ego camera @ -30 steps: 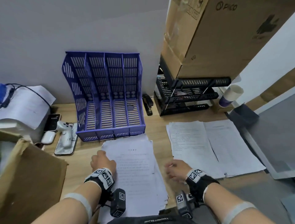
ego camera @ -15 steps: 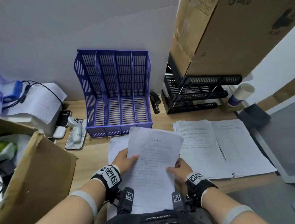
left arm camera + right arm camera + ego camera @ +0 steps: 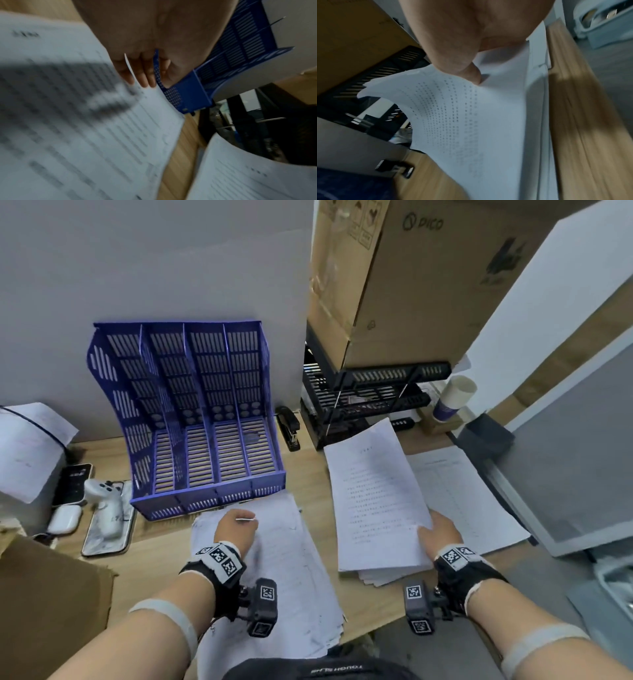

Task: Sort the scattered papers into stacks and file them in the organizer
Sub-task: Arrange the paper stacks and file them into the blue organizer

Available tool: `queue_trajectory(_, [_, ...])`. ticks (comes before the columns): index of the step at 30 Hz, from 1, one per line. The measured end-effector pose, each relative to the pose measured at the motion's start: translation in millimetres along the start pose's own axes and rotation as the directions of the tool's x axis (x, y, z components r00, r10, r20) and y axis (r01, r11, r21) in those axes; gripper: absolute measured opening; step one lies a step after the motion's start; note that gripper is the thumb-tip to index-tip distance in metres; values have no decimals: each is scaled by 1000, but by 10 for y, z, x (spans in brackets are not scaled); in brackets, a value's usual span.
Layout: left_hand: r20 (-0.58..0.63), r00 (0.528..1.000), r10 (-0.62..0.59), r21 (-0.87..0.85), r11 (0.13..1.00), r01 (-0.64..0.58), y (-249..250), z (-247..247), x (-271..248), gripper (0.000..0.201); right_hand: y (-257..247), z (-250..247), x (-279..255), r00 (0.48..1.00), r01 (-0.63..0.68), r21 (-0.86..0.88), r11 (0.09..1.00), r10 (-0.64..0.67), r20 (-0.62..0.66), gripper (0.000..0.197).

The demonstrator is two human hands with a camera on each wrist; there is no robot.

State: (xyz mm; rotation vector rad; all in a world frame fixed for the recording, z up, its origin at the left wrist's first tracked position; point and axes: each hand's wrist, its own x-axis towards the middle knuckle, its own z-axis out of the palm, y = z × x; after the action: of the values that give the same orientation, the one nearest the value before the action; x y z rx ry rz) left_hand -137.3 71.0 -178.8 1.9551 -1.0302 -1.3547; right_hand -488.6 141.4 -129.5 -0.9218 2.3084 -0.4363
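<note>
Pinched a thin printed sheet (image 3: 376,498) at its near corner with the right hand (image 3: 442,534), thumb on top, far end arching unsupported over the sorted stacks (image 3: 455,494) beyond that hand. Curled the left hand (image 3: 236,525) on the loose pile (image 3: 274,570), a sheet edge seemingly nipped between fingers (image 3: 142,75). Could buckle, slip or land askew, being limp, smooth paper held by one corner; might drag neighbours off the slick wooden counter (image 3: 308,470). Stood empty past the left hand: slotted blue plastic organizer (image 3: 205,419), rigid ribbed dividers.
</note>
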Motion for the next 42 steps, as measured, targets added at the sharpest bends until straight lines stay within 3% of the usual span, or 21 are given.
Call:
queue_trajectory(3, [-186,981,-50,174,981,83,-172,-221,-4,19,-16,15,9,961,-100,-82,992,74,-266,46])
queue_trajectory(5, [-311,944,-110,251,948,194,-257,-350,-46,33,-90,146,-56,953,-31,-43,999,17,-301,43])
queue_trajectory(6, [-349,929,-127,262,938,227,-295,-399,-75,39,-145,245,-105,972,31,-12,999,-33,-232,36])
queue_trajectory(8, [-374,917,-135,244,940,238,-375,-485,-111,47,-263,528,-267,992,112,27,993,-113,57,22])
queue_trajectory(10, [-371,921,-119,200,958,204,-455,-566,-132,47,-309,877,-425,927,132,65,989,-146,345,19])
queue_trajectory(11, [-350,932,-92,203,964,171,-482,-592,-152,41,-315,1039,-493,892,123,76,990,-144,428,19])
queue_trajectory(13, [-286,957,-52,236,964,123,-526,-647,-216,22,-302,1327,-616,834,100,82,992,-128,537,22])
queue_trajectory(16, [-224,974,-33,230,970,85,-538,-679,-310,7,-376,1483,-757,804,90,34,995,-93,587,45])
queue_trajectory(19, [5,999,-42,146,989,41,-547,-661,-378,10,-479,1449,-783,808,59,10,998,-53,586,42])
queue_trajectory(21, [168,984,-52,124,992,31,-515,-622,-439,5,-514,1402,-770,813,44,4,999,-38,581,42])
queue_trajectory(25, [288,958,3,8,1000,-5,-429,-535,-443,25,-453,1279,-684,851,130,39,991,-132,508,49])
queue_trajectory(28, [227,973,33,-131,991,-3,-321,-429,-300,48,-405,1135,-627,835,88,119,989,-139,533,42])
queue_trajectory(31, [168,983,73,-214,976,-36,-209,-302,-79,44,-385,940,-660,808,91,162,983,-168,564,21])
queue_trajectory(33, [182,979,95,-267,963,-44,5,-225,-115,40,-350,810,-628,856,131,170,977,-198,477,19])
queue_trajectory(35, [224,970,94,-344,939,-12,127,-108,-140,20,-290,664,-528,913,138,189,972,-199,356,23])
queue_trajectory(38, [230,972,50,-350,936,35,126,19,-111,17,-207,393,-349,970,100,237,966,-148,195,30])
queue_trajectory(42, [-25,1000,6,-146,989,-10,-72,-50,9,25,-103,84,-69,998,46,153,987,-53,42,30])
